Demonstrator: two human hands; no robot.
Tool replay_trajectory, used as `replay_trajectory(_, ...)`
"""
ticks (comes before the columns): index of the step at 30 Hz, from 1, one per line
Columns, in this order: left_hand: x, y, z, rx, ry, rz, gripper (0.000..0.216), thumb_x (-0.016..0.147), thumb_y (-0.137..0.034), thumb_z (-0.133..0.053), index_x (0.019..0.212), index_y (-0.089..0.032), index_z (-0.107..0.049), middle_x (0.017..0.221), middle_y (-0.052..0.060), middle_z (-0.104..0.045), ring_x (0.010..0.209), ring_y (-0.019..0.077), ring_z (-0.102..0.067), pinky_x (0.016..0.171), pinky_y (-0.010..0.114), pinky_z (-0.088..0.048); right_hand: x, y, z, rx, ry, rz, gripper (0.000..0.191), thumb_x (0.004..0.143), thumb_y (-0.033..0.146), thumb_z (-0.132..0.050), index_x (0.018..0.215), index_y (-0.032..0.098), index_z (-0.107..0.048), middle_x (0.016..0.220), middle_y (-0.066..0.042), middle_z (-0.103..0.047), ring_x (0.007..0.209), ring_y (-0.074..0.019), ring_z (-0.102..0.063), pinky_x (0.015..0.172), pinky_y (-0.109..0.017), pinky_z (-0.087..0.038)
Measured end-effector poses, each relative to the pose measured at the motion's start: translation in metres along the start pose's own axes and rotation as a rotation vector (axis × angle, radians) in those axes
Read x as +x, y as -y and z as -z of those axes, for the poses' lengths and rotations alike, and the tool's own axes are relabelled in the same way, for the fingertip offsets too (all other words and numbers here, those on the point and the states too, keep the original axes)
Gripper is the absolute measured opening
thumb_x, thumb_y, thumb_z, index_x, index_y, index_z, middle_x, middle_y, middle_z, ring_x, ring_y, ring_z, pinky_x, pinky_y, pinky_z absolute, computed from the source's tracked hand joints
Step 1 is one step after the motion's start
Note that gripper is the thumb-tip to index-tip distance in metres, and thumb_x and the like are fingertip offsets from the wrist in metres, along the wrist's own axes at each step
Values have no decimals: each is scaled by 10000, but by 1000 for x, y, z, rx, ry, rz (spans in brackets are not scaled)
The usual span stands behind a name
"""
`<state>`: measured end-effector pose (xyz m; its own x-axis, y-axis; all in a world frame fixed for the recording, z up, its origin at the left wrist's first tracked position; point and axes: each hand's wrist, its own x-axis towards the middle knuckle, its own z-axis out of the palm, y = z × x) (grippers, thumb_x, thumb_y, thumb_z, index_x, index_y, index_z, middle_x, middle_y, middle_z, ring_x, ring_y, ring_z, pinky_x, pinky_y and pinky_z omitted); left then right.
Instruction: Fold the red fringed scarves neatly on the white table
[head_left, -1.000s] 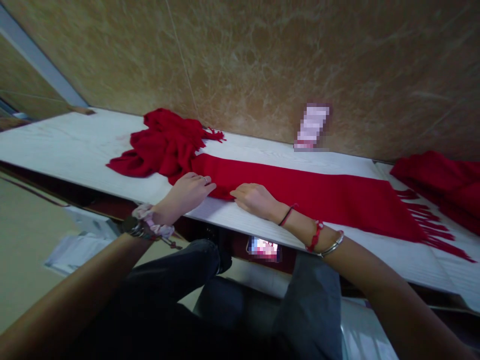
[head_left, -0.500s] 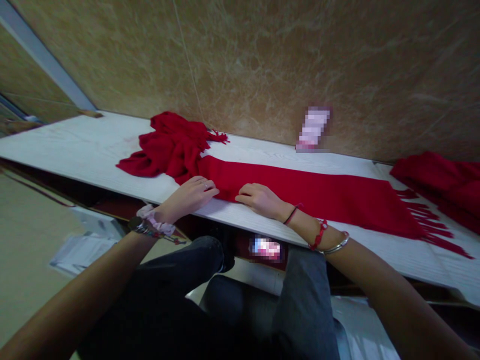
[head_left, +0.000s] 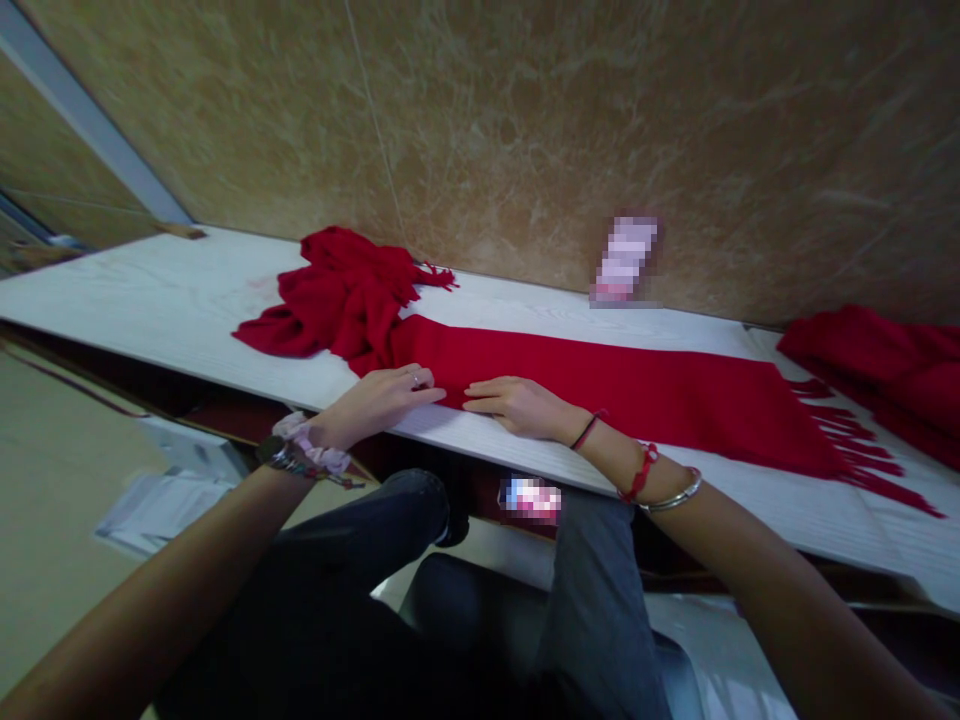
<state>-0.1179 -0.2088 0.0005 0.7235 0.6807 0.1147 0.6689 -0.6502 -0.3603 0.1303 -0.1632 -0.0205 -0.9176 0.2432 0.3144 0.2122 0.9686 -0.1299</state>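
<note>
A red fringed scarf (head_left: 615, 385) lies along the white table, its right part flat and its left end bunched in a loose heap. At the scarf's near edge, beside the heap, is my left hand (head_left: 382, 398); its fingers are bent and pressed together on the cloth, the thumb mostly hidden. Just to the right, my right hand (head_left: 521, 406) rests over the same edge with its fingers stretched out to the left and slightly apart. A small gap of red cloth separates the two sets of fingertips.
A second red cloth (head_left: 885, 375) lies folded at the table's right end. A blurred phone-like object (head_left: 626, 258) leans on the brown marbled wall behind the white table (head_left: 150, 300). Another bright blurred screen (head_left: 531, 498) sits below the table edge, near my legs.
My right hand's fingers have straightened and spread a little, reaching slightly left. My left hand has shifted slightly right and down along the edge. The scarf lies nearly the same.
</note>
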Motion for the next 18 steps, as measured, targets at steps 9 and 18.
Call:
replay_trajectory(9,3,-4,9,18,79,32,280,848,-53,-439,1020,-161,-633,958,85,-601,888,169,-576,679,232,-485,-1,-2,3,78,119,-44,428,844,27,-418,1238,109,-563,1328,-103,-532,1285,-166,-410,1096,-362,-289)
replay_trajectory(18,4,-5,7,-20,102,66,367,857,-48,-425,1148,-202,-588,1041,84,-590,959,173,-566,723,241,-501,-3,1,3,149,149,-177,478,919,123,-342,1385,221,-384,1438,-40,-403,1361,-162,-273,1117,-468,-183)
